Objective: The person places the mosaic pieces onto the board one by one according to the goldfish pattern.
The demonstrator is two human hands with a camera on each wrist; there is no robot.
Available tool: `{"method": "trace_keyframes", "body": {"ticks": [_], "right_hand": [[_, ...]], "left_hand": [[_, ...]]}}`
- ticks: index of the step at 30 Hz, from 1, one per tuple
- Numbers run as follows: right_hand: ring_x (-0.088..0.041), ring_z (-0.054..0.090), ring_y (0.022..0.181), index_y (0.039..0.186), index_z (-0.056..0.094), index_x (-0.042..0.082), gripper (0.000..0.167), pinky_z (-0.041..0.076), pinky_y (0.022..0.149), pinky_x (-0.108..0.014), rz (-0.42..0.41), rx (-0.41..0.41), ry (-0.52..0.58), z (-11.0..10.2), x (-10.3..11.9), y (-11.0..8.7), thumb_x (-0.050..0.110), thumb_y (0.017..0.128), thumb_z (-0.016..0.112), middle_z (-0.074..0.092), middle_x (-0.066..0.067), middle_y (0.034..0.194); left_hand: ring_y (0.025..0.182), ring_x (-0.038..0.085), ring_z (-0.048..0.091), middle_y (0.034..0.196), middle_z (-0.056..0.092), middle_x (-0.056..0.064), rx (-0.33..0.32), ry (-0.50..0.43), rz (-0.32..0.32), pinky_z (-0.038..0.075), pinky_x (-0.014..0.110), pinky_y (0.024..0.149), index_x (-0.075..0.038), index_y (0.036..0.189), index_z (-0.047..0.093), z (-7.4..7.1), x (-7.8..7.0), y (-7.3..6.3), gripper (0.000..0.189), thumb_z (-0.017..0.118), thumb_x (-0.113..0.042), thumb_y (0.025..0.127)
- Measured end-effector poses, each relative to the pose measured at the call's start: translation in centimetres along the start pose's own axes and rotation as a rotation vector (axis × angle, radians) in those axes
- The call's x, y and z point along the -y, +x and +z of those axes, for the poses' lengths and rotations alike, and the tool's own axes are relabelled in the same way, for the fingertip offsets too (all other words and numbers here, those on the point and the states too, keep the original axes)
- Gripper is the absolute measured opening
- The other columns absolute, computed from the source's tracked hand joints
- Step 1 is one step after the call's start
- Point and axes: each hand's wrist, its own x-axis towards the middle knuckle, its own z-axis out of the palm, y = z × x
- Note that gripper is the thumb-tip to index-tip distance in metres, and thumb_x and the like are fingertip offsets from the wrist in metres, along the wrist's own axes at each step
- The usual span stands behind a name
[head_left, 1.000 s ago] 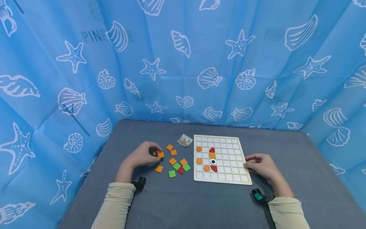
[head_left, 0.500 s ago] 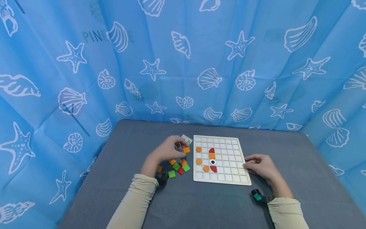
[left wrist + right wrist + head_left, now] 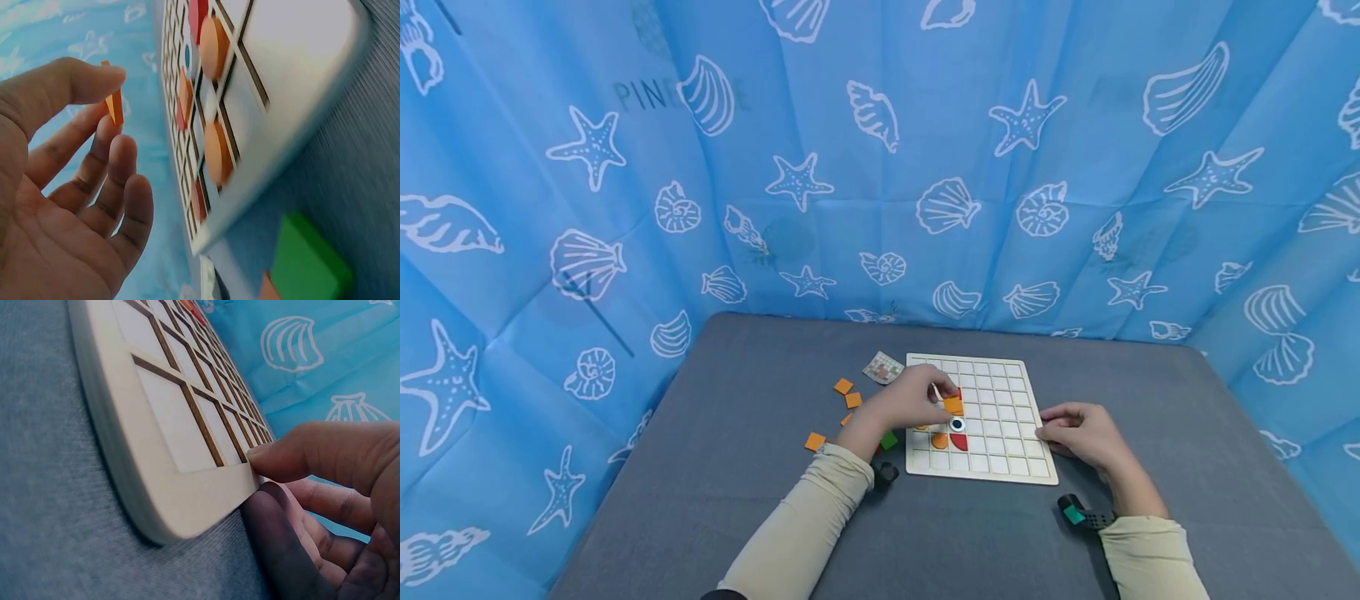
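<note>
My left hand [image 3: 910, 402] is over the left part of a white gridded board [image 3: 1009, 446], pinching an orange square tile [image 3: 114, 105] between thumb and fingers. In the left wrist view that tile is held up off the board. Near it on the grid lie a black-and-white eye disc [image 3: 957, 424], a red curved-edged piece [image 3: 959, 442] and an orange disc [image 3: 939, 441]; other pieces are partly behind the hand. My right hand [image 3: 1084, 433] grips the board's right edge, its thumb [image 3: 281, 461] on the rim's top and fingers underneath.
Loose orange tiles [image 3: 815, 442] and a green tile [image 3: 888, 440] lie left of the board, some hidden by the left arm. A small printed card [image 3: 883, 367] rests by the board's far left corner. A blue shell-patterned curtain [image 3: 880, 208] hangs behind the grey table [image 3: 970, 542].
My left hand has carried the orange tile rightward from the loose tiles, past the card, to above the board. The right hand stays at the board's edge.
</note>
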Motion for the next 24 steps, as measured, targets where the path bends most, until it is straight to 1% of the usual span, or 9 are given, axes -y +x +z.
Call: {"method": "trace_keyframes", "body": {"ticks": [5, 8, 11, 15, 19, 24], "right_hand": [[-0.011, 0.072, 0.079, 0.13, 0.065, -0.014, 0.044, 0.063, 0.07, -0.028, 0.004, 0.0, -0.007, 0.0, 0.0, 0.0, 0.008, 0.093, 0.079, 0.077, -0.006, 0.092], [-0.011, 0.072, 0.079, 0.129, 0.065, -0.013, 0.044, 0.063, 0.069, -0.028, 0.004, 0.0, -0.003, 0.0, 0.1, 0.0, 0.008, 0.093, 0.079, 0.076, -0.006, 0.092], [-0.012, 0.072, 0.079, 0.129, 0.065, -0.014, 0.044, 0.063, 0.069, -0.029, -0.001, 0.004, -0.005, -0.1, 0.1, -0.1, 0.008, 0.093, 0.079, 0.077, -0.007, 0.093], [-0.012, 0.072, 0.08, 0.13, 0.065, -0.014, 0.045, 0.063, 0.07, -0.029, 0.002, 0.005, -0.009, 0.0, 0.2, -0.1, 0.009, 0.093, 0.079, 0.077, -0.007, 0.093], [-0.012, 0.072, 0.08, 0.129, 0.065, -0.013, 0.045, 0.063, 0.07, -0.029, 0.004, 0.004, -0.006, 0.0, 0.2, -0.1, 0.009, 0.093, 0.08, 0.077, -0.008, 0.093], [-0.012, 0.072, 0.08, 0.13, 0.065, -0.014, 0.045, 0.063, 0.07, -0.029, 0.005, 0.007, -0.003, -0.1, 0.2, -0.1, 0.008, 0.093, 0.079, 0.077, -0.007, 0.092]], "left_hand": [[0.089, 0.009, 0.061, 0.115, 0.072, 0.006, 0.029, 0.051, 0.012, 0.053, 0.022, 0.08, -0.006, 0.12, 0.077, 1.1, -0.8, 1.2, 0.031, 0.08, -0.006, 0.089], [0.091, 0.007, 0.063, 0.113, 0.072, 0.003, 0.059, 0.069, 0.019, 0.053, 0.019, 0.081, -0.006, 0.119, 0.077, 1.8, -1.0, 1.9, 0.031, 0.081, -0.006, 0.089], [0.093, 0.007, 0.064, 0.113, 0.073, 0.003, 0.095, 0.08, 0.016, 0.053, 0.018, 0.082, -0.005, 0.12, 0.076, 2.5, -1.0, 2.3, 0.03, 0.081, -0.006, 0.09], [0.092, 0.009, 0.062, 0.111, 0.072, 0.005, 0.126, 0.09, -0.011, 0.052, 0.02, 0.08, -0.004, 0.12, 0.076, 3.0, -1.0, 2.6, 0.03, 0.078, -0.002, 0.09], [0.092, 0.008, 0.059, 0.112, 0.072, 0.005, 0.131, 0.099, -0.032, 0.052, 0.021, 0.08, -0.005, 0.12, 0.076, 3.2, -1.1, 2.7, 0.031, 0.076, 0.0, 0.089], [0.099, 0.009, 0.063, 0.116, 0.073, 0.005, 0.128, 0.112, -0.024, 0.053, 0.02, 0.086, -0.005, 0.12, 0.077, 3.4, -1.0, 2.8, 0.032, 0.077, 0.0, 0.089]]}}
